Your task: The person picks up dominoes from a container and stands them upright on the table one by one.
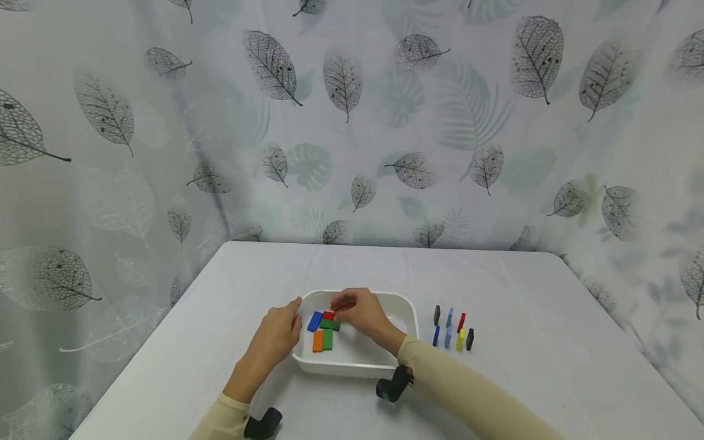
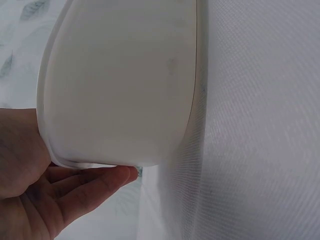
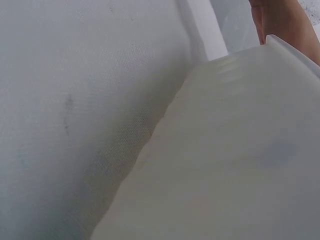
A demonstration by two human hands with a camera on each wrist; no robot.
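A white tray (image 1: 404, 305) sits near the table's front edge. Flat in it lie a blue block (image 1: 315, 321), a red block (image 1: 328, 315), two green blocks (image 1: 327, 340) and an orange block (image 1: 318, 341). My right hand (image 1: 340, 310) reaches into the tray from the right, its curled fingers and thumb pinching the red block. My left hand (image 1: 280, 333) rests against the tray's left side, thumb at the rim. In the left wrist view its straight fingers (image 2: 95, 182) lie under the rim of the tray (image 2: 120, 85). The right wrist view shows only the tray's outer wall (image 3: 240, 150) and cloth.
Right of the tray, several small blocks stand upright in two rows: black (image 1: 437, 315), blue (image 1: 450, 316), red (image 1: 461, 322), yellow (image 1: 459, 340) and another black (image 1: 470, 339). A white cloth covers the table (image 1: 539, 342). A leaf-patterned curtain (image 1: 352, 122) hangs behind.
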